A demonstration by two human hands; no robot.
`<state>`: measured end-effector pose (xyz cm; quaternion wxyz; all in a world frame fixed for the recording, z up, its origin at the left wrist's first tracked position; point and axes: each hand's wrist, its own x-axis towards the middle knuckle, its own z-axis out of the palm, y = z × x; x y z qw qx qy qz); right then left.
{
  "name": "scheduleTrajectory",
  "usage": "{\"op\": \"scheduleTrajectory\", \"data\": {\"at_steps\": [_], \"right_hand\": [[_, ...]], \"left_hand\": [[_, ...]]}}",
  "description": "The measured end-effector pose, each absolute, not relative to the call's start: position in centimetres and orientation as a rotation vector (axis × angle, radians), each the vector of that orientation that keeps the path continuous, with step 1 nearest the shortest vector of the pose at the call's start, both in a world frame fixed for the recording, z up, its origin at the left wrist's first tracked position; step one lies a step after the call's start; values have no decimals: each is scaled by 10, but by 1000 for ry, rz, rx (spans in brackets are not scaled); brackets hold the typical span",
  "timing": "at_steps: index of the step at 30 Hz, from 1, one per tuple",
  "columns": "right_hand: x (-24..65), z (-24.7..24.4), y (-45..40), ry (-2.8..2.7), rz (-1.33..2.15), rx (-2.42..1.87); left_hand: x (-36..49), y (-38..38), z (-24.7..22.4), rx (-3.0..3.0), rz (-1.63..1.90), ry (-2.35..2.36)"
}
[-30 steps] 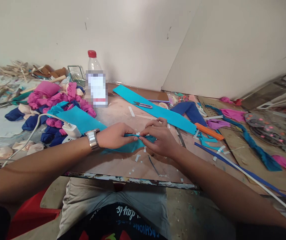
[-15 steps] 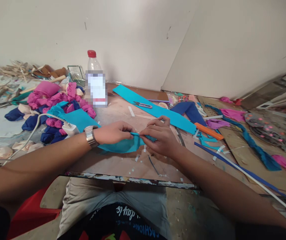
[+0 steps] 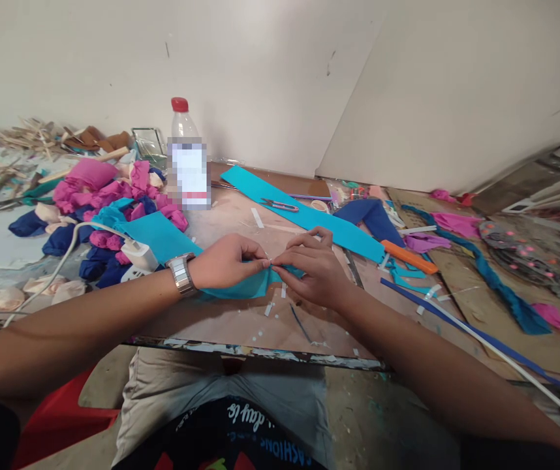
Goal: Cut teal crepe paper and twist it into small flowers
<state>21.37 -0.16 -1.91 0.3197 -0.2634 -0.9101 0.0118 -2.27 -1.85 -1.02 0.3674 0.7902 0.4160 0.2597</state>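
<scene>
Cloth [image 3: 245,288] pinched at two spots

Left hand [image 3: 228,262]: thumb and fingers pinch the cloth's upper edge; the rest spreads below them, toward the table's [image 3: 231,326] front edge. Right hand [image 3: 312,267] pinches just beside, fingertips close. Snips [image 3: 282,207] nearer back edge.

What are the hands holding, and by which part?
The turquoise strip, pinched at its upper edge by the fingers of the left hand and right hand.

Phone screen [image 3: 190,171] illegibly blurred, turquoise cloth [image 3: 245,287] partly hidden behind left hand [image 3: 228,262] and right hand [image 3: 313,267]
</scene>
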Motion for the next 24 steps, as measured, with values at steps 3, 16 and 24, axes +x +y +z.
{"op": "scheduleTrajectory", "data": {"at_steps": [3,16,24], "right_hand": [[213,-20,-2,-2398,21,-700],[212,-22,-5,-2387,121,-789],[210,-21,-6,-2426,258,-806]], "left_hand": [[-21,-22,-9,2088,704,1084],[-16,-32,-14,2627,706,1294],[-18,-28,-17,2865,683,1104]]}}
